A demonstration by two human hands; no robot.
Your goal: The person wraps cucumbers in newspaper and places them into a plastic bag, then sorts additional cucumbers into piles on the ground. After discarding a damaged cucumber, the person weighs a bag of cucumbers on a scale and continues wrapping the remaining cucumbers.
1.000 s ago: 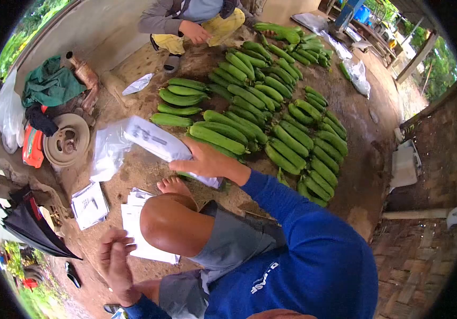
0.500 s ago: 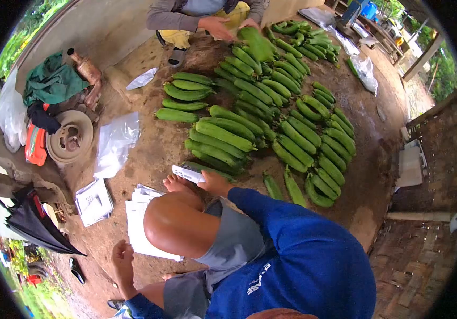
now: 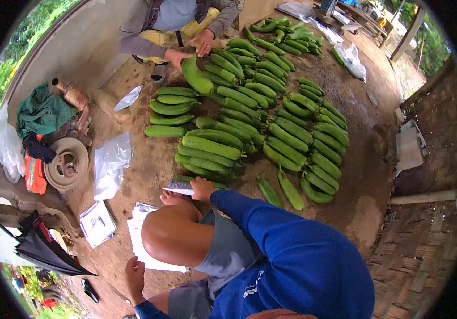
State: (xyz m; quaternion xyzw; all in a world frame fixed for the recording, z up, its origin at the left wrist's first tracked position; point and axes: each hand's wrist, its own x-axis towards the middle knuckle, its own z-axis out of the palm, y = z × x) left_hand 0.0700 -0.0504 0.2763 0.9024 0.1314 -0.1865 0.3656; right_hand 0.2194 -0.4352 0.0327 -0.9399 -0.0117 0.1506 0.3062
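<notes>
My right hand [image 3: 203, 189] is closed on a folded paper label [image 3: 179, 187], white with a grey printed side, close to my bare foot [image 3: 175, 199]. Just beyond it lies a long green gourd [image 3: 215, 185], partly hidden by the hand and the label. Further out, more green gourds [image 3: 212, 147] lie in rows on the floor. My left hand [image 3: 134, 274] is at the lower left beside my knee, its fingers curled; what they hold, if anything, is hidden. Nearest to it are white paper sheets [image 3: 157, 260], partly under my knee.
Opposite, a person's hands [image 3: 188, 50] hold a large green gourd [image 3: 196, 77]. To the left lie a paper stack [image 3: 97, 223], a clear plastic bag [image 3: 112, 162], a wheel rim [image 3: 65, 164] and a black umbrella [image 3: 48, 247]. A woven wall [image 3: 425, 239] stands at right.
The label in my right hand has tilted, its grey side now showing. My left hand's fingers look more curled. The other person's gourd has come down to the left, near the rows.
</notes>
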